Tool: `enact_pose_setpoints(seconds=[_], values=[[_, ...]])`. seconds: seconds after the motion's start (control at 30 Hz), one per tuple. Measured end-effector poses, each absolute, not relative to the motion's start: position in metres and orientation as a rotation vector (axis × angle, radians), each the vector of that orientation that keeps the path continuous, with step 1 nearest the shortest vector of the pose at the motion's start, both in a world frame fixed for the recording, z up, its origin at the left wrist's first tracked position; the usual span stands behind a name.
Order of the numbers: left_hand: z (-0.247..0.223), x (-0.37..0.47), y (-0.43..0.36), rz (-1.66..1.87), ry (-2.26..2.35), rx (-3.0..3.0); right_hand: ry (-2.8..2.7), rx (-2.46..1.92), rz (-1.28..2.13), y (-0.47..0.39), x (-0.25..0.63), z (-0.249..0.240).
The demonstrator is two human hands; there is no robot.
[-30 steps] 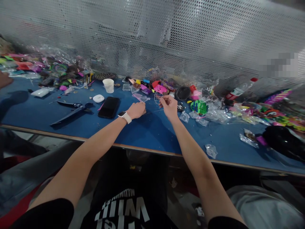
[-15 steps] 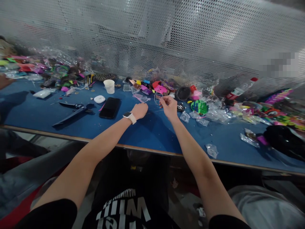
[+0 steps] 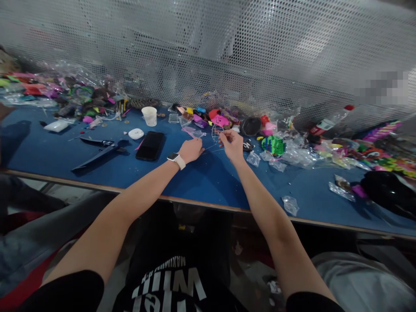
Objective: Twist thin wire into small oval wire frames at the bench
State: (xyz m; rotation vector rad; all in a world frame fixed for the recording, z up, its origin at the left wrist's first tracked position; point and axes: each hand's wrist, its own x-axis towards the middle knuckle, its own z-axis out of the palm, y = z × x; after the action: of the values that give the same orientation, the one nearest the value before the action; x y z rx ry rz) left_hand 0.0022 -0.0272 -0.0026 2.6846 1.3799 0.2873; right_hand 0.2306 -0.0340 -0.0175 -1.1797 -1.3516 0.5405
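Note:
My left hand (image 3: 191, 150), with a watch (image 3: 173, 157) at its wrist, is closed low over the blue table. A thin pale wire or thread (image 3: 212, 150) runs from its fingertips toward the right hand. My right hand (image 3: 233, 146) makes a pinch beside a small wire frame (image 3: 216, 131) of thin light bars, and its fingertips meet the frame's right edge. The exact grip is partly hidden by the fingers. Just beyond the left hand lies a clear plastic bag (image 3: 197, 134). A black item with white marks (image 3: 248, 146) is right of the right hand.
A black phone (image 3: 150, 146), white case (image 3: 135, 133), paper cup (image 3: 149, 116) and dark blade-like tools (image 3: 99, 157) lie left. Heaped colourful pieces and plastic bags line the perforated metal screen (image 3: 201, 52). A bottle (image 3: 328, 122) leans at right; another person's hand (image 3: 4, 110) shows far left.
Both hands stay almost in place. The left hand's fingertips have shifted slightly, and the thin wire or thread slants a little more. The view has moved very slightly.

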Motion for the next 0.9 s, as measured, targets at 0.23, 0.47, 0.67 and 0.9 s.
enact_pose_setpoints(seconds=[0.23, 0.47, 0.67, 0.9], values=[[0.000, 0.012, -0.035, 0.340, 1.369, 2.707, -1.335, -1.141, 0.532, -0.032, 0.229, -0.018], [-0.005, 0.004, -0.022, 0.434, 1.313, 2.619, -1.341, -1.128, 0.520, -0.034, 0.229, -0.017], [-0.006, 0.005, -0.022, 0.420, 1.368, 2.620, -1.338, -1.134, 0.521, -0.035, 0.228, -0.015], [-0.005, 0.008, -0.031, 0.289, 1.414, 2.731, -1.331, -1.126, 0.531, -0.035, 0.228, -0.014]])
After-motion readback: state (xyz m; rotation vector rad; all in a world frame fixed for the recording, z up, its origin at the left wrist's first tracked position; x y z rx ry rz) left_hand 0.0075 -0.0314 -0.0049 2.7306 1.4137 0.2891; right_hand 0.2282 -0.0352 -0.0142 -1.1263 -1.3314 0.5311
